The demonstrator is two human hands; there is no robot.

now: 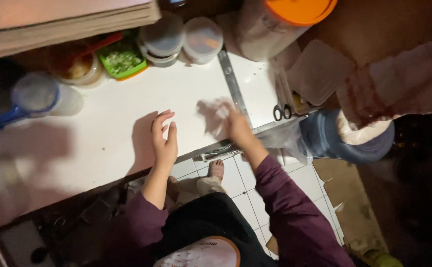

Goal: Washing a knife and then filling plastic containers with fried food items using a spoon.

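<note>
On the white counter (102, 143), the right hand (237, 126) is clutching a crumpled white cloth (216, 116), blurred, wiping mid-surface, while the left hand (164, 138) is resting open and empty.

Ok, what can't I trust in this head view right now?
- Right hand: motion-blurred; the pale thing it touches can't be identified, nor the grip.
- Orange-lidded container: cut off by the top edge.
- Scissors: only the handles are clear.
- Left hand: open on the white counter, nothing in it.
</note>
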